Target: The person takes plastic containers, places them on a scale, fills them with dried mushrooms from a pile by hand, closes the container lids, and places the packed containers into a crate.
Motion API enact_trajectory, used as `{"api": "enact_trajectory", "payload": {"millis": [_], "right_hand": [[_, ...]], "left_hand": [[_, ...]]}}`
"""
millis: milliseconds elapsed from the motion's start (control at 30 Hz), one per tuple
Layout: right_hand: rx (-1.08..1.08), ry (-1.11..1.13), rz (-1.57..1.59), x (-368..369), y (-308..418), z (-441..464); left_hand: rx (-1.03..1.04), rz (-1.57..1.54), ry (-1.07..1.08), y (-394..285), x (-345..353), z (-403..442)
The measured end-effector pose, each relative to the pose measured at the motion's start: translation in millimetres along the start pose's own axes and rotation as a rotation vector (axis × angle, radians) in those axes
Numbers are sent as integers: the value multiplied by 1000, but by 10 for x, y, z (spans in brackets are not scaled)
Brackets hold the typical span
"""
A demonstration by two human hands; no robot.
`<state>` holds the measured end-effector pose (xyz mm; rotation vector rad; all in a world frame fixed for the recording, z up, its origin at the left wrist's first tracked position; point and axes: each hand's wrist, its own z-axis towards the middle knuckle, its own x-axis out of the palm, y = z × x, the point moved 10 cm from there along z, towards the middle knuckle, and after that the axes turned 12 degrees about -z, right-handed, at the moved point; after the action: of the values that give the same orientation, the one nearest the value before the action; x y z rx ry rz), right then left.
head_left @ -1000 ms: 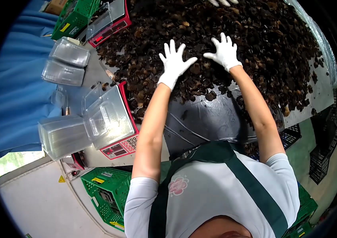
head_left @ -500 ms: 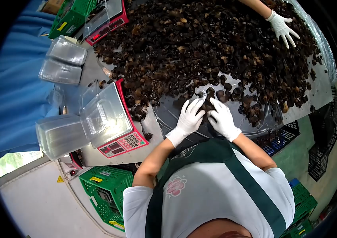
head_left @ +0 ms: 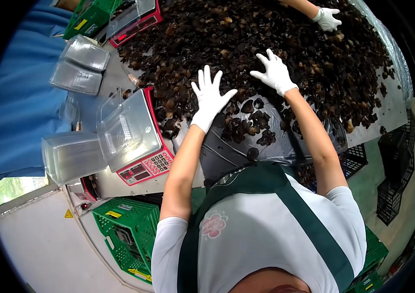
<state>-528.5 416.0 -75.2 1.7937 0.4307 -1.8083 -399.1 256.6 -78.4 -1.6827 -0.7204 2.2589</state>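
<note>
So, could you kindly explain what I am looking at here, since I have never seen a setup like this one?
There is no robot: these are a person's own two hands, in white gloves, seen by a single camera worn on the head that looks forward and down. The wearer's body fills the bottom of the view.

On the table lies a large heap of dark, curled pieces, perhaps mushrooms. The left hand and right hand are spread open over it, and neither visibly grips anything. Another person's gloved hand is at the far side.

To the left, a red scale carries clear plastic containers, and a second red scale stands farther away.
</note>
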Motion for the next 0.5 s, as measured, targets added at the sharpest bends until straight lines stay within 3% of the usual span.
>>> {"api": "enact_trajectory", "payload": {"millis": [100,167,233,367,500], "right_hand": [[9,197,-49,231,109,-219],[-69,144,-68,102,308,-646],[-119,88,170,211,367,-1116],[-258,-1,240,91,653,-1877],[-330,75,225,87,708,-2150]], "left_hand": [[15,-52,151,-100,238,-194],[15,-26,259,-210,289,-495],[268,-97,230,-539,254,-886],[376,-118,299,-880,151,-1467],[436,-141,352,-798,182,-1771]]}}
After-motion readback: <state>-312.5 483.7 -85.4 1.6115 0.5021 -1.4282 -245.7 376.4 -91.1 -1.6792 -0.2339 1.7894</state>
